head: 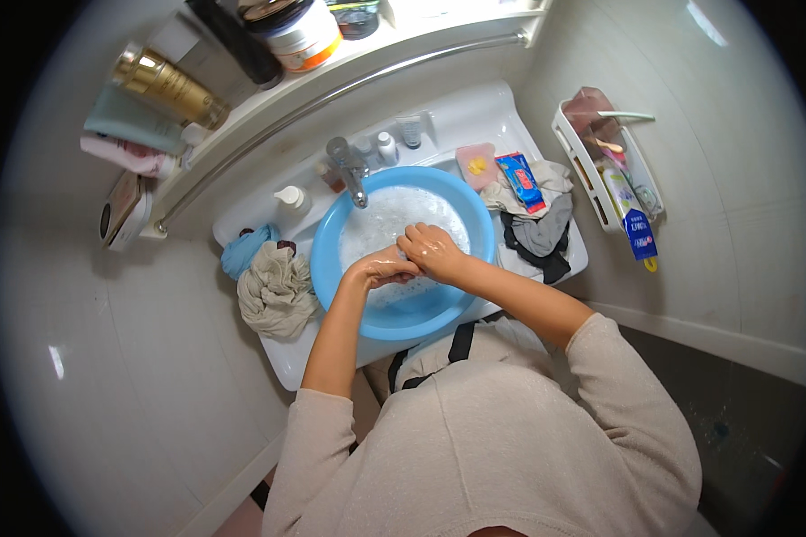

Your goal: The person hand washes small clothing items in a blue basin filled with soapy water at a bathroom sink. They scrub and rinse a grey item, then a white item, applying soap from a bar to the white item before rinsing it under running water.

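Note:
A light-blue plastic basin point(403, 330) sits in the white washbasin, holding water with white foam point(389, 215) on it. Above the foam, my left hand point(384, 266) and my right hand point(435, 252) meet, both wet with suds. The right hand's fingers curl over the left hand near its thumb. A small pale patch shows between them; whether it is cloth or foam I cannot tell. Behind the hands, the chrome faucet point(350, 171) reaches over the basin's far rim. No running water is visible from its spout.
Crumpled beige cloth point(275, 288) and blue cloth point(250, 252) lie left, near a white pump bottle point(292, 199). On the right are a blue soap packet point(520, 182), a pink soap dish point(477, 166) and grey cloth point(544, 225). A wall caddy point(588, 171) and a bottle-lined shelf point(376, 50) jut out.

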{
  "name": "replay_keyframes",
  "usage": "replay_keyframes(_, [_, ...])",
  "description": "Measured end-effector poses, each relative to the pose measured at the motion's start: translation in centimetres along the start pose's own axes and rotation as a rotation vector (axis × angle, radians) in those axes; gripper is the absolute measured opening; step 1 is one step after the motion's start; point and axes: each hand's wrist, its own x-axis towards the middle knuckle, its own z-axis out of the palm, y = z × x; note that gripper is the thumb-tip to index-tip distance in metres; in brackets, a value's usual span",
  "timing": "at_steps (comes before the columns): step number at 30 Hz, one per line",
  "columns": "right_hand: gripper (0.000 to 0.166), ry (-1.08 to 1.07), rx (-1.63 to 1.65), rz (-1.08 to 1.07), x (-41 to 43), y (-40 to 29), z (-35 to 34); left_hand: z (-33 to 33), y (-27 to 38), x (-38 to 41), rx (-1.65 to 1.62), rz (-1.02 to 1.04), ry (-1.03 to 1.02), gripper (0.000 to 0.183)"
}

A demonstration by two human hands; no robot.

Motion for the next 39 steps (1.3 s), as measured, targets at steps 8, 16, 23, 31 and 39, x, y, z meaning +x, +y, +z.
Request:
replay_keyframes(8, [0.01, -0.065, -0.098, 0.095, 0.6, 1.1, 3.2, -1.7, -3.1, 4.4, 1.195, 0.553, 0.548, 0.014])
replay_keyframes(16, [0.018, -0.414, 0.23, 0.36, 0.4, 0.7, -0.1, 0.9, -0.5, 1.9, 1.543, 0.424, 0.596, 0.014])
replay_keyframes(23, [0.011, -0.571, 0.959, 0.575, 0.5, 1.5, 2.2, -0.2, -0.3, 2.1, 1.64, 0.59, 0.508, 0.018])
replay_keyframes(31, [0.02, -0.582, 1.224, 0.697, 0.3, 2.1, 0.6, -0.8, 0.0, 2.4, 1.573, 0.668, 0.648, 0.026])
replay_keyframes(39, [0.047, 0.337, 0.622, 0.624, -2.9, 12.6, -0.9, 0.0, 0.9, 4.6, 0.717, 0.271, 0.622, 0.021])
